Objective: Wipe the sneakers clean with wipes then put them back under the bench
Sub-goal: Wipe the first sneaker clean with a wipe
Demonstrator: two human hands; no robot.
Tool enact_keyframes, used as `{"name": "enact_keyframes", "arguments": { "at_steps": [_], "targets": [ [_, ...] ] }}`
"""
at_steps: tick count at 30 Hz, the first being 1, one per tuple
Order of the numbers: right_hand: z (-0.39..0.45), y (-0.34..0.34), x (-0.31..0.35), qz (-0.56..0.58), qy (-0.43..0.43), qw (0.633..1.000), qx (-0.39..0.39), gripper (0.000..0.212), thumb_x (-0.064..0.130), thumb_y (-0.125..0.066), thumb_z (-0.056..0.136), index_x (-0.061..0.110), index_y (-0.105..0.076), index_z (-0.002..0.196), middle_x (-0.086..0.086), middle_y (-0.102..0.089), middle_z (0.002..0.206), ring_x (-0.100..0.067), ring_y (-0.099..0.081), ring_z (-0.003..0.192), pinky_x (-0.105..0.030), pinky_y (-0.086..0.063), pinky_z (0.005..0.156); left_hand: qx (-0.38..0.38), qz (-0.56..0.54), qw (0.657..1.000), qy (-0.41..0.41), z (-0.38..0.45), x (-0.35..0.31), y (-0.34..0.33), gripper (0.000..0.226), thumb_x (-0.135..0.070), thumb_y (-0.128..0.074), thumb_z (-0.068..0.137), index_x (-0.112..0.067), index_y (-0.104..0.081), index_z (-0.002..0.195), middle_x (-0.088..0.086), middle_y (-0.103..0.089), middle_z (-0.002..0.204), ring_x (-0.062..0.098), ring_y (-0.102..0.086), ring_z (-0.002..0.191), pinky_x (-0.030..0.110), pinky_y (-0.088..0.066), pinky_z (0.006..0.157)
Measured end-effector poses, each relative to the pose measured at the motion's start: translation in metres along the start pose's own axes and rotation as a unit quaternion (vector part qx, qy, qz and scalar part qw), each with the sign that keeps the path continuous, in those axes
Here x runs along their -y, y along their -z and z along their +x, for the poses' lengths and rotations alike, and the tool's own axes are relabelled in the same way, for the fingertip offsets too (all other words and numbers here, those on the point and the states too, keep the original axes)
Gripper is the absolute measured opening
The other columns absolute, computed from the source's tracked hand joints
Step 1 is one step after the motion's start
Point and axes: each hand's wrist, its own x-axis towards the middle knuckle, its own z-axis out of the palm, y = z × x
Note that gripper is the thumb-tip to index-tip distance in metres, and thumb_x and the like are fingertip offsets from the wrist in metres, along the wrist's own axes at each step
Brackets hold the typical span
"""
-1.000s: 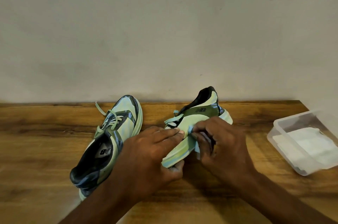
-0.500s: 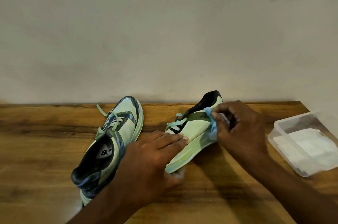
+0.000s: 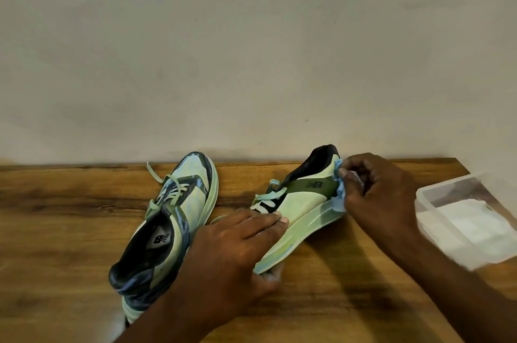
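Observation:
Two pale green and dark sneakers are on a wooden bench top [image 3: 70,216]. The left sneaker [image 3: 173,219] stands upright, toe toward the wall. The right sneaker [image 3: 302,202] is tilted on its side, heel raised toward the wall. My left hand [image 3: 237,247] grips its toe end, fingers over the upper and thumb under the sole. My right hand [image 3: 375,191] presses a crumpled light blue wipe [image 3: 340,197] against the heel and the sole's rear edge.
A clear plastic container [image 3: 436,211] holding white wipes [image 3: 475,222] sits at the bench's right edge, partly overhanging. A plain grey wall rises directly behind the bench. Bare wood stretches to the left of the sneakers.
My right hand has slid the wipe along the right sneaker's side from the midfoot back to the heel. My left hand has kept its hold on the toe.

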Motion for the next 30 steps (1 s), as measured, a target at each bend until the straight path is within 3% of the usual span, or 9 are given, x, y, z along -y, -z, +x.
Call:
{"name": "enact_keyframes", "arguments": {
  "at_steps": [4,10,15,18,21,24,27,30],
  "targets": [
    [-0.02,-0.011,0.019,-0.02,0.14,0.989,0.052,0.02,0.002,-0.078,0.083,0.017,-0.072,0.095,0.009,-0.066,0.089,-0.001,-0.058,0.077,-0.006,-0.045,0.07,-0.004,0.01,1.0,-0.008,0.001,0.001,-0.001,0.055,-0.034,-0.091,0.07,-0.021,-0.079,0.121,-0.009,-0.076,0.122,0.01,-0.071,0.105,0.031,-0.063,0.077],
    [0.009,-0.002,-0.005,-0.031,-0.022,0.999,-0.028,0.026,0.005,-0.078,0.085,0.027,-0.068,0.091,0.009,-0.068,0.088,-0.007,-0.065,0.079,-0.003,-0.041,0.065,-0.004,0.009,1.0,-0.016,-0.003,0.001,-0.003,0.052,-0.034,-0.089,0.074,-0.019,-0.078,0.123,-0.008,-0.075,0.123,0.01,-0.071,0.107,0.032,-0.063,0.078],
    [-0.012,-0.011,0.011,-0.02,0.116,0.993,0.024,0.021,0.001,-0.077,0.083,0.015,-0.073,0.098,0.006,-0.068,0.093,-0.004,-0.061,0.082,-0.009,-0.049,0.07,-0.006,0.013,1.0,-0.02,-0.001,0.002,-0.003,0.052,-0.033,-0.089,0.074,-0.018,-0.078,0.122,-0.008,-0.075,0.123,0.011,-0.071,0.105,0.031,-0.063,0.077],
    [0.008,-0.003,-0.007,-0.021,0.019,0.999,0.017,0.021,0.004,-0.078,0.084,0.021,-0.072,0.095,0.004,-0.071,0.095,-0.008,-0.065,0.084,-0.007,-0.047,0.066,-0.003,0.013,1.0,-0.018,-0.001,0.002,-0.002,0.053,-0.034,-0.089,0.073,-0.019,-0.078,0.122,-0.008,-0.075,0.123,0.01,-0.071,0.106,0.03,-0.063,0.08],
    [0.013,0.001,-0.018,-0.043,-0.051,0.998,0.015,0.026,0.011,-0.079,0.085,0.033,-0.068,0.092,0.006,-0.074,0.094,-0.01,-0.068,0.084,-0.019,-0.05,0.069,0.001,0.013,1.0,-0.027,-0.004,0.002,-0.005,0.048,-0.034,-0.086,0.077,-0.019,-0.078,0.123,-0.008,-0.074,0.125,0.01,-0.07,0.108,0.032,-0.063,0.079],
    [-0.001,-0.002,-0.001,0.006,-0.004,1.0,0.016,0.019,0.007,-0.079,0.084,0.023,-0.074,0.092,0.018,-0.069,0.086,0.001,-0.066,0.083,-0.005,-0.046,0.066,0.006,0.018,0.999,-0.03,-0.005,0.004,-0.006,0.048,-0.035,-0.084,0.079,-0.019,-0.077,0.124,-0.007,-0.074,0.126,0.012,-0.07,0.108,0.033,-0.063,0.077],
    [-0.01,-0.003,0.01,0.011,0.07,0.997,0.04,0.018,0.006,-0.078,0.084,0.021,-0.073,0.093,0.017,-0.067,0.088,0.003,-0.064,0.088,-0.004,-0.047,0.07,0.006,0.031,0.999,-0.035,-0.004,0.005,-0.006,0.048,-0.034,-0.084,0.08,-0.018,-0.076,0.125,-0.005,-0.074,0.126,0.013,-0.071,0.109,0.034,-0.063,0.076],
    [0.006,-0.001,-0.013,0.006,-0.008,1.0,0.018,0.019,0.009,-0.078,0.086,0.027,-0.071,0.091,0.012,-0.071,0.089,-0.003,-0.066,0.081,-0.014,-0.055,0.072,0.003,0.035,0.999,-0.038,-0.003,0.005,-0.006,0.049,-0.032,-0.084,0.079,-0.016,-0.076,0.125,-0.004,-0.074,0.126,0.015,-0.071,0.108,0.035,-0.064,0.078]
  ]
}}
